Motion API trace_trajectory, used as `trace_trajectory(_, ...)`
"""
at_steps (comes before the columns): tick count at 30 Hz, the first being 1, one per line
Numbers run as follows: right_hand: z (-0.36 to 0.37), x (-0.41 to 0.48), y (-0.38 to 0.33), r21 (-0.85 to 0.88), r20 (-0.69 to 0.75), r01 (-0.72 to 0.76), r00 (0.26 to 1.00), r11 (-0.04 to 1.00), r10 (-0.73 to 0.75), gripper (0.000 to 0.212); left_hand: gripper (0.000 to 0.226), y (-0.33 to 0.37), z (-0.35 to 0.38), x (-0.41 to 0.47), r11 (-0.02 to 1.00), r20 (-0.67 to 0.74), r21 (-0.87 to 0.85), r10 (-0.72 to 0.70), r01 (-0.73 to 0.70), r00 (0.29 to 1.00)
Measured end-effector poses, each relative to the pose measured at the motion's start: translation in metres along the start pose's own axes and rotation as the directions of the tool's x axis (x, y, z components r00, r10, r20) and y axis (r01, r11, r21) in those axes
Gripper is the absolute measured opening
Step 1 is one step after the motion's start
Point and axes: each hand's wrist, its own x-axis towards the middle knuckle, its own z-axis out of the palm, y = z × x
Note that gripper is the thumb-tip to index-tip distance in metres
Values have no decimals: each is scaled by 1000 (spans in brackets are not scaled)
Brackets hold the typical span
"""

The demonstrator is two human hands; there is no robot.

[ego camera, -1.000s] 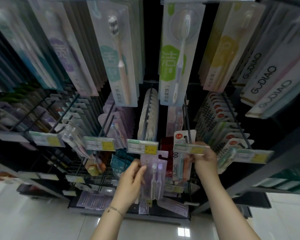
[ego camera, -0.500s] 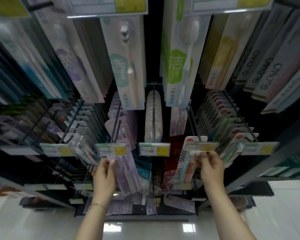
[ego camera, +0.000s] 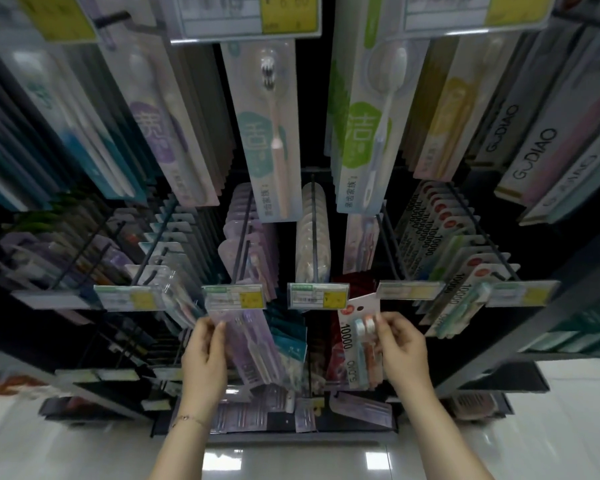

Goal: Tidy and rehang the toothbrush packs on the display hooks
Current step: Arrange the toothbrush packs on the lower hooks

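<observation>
Lilac pack (ego camera: pixel 253 342), white pack (ego camera: pixel 347 336) between fingers (ego camera: pixel 203 332)

Hooks (ego camera: pixel 313 230) are capped by price tags (ego camera: pixel 317 299); a dark gap (ego camera: pixel 317 344) is left between purple pack (ego camera: pixel 253 344) and white pack (ego camera: pixel 352 341).

The twin-brush pack (ego camera: pixel 253 344) sits just below a price tag (ego camera: pixel 234 297). The 10000 pack (ego camera: pixel 349 337) lies at its three o'clock.

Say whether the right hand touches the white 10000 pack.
Touching: head view shows the right hand pinching the white 10000 pack beside its brush heads.
</observation>
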Motion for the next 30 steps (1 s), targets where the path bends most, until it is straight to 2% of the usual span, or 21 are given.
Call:
trace_trajectory(4, 7, -4, -2, -18, 25, 12, 1000, 1000, -12, 20, 17, 13, 0, 10, 1000, -41, -23, 6, -7, 999)
trace_trajectory(12, 16, -14, -2, -55, 63, 19, 998, 998, -16, 20, 18, 10, 0, 14, 999, -21, 5, 33, -33, 999)
trace_trajectory(19, 17, -17, -2, -53, 35, 3, 999, 999, -2, 21, 17, -4, -12, 18, 996, -84, -64, -72, 67, 994)
trace_trajectory(24, 24, -19, -2, -66, 45, 8, 999, 998, -5, 21, 15, 12, 1, 36, 994, -54, -49, -99, 96, 994)
trace_trajectory(30, 24, -19, -3, -74, 26, 18, 1000, 997, -16, 20, 33, 37, 19, 43, 991, 52, -81, -107, 111, 993)
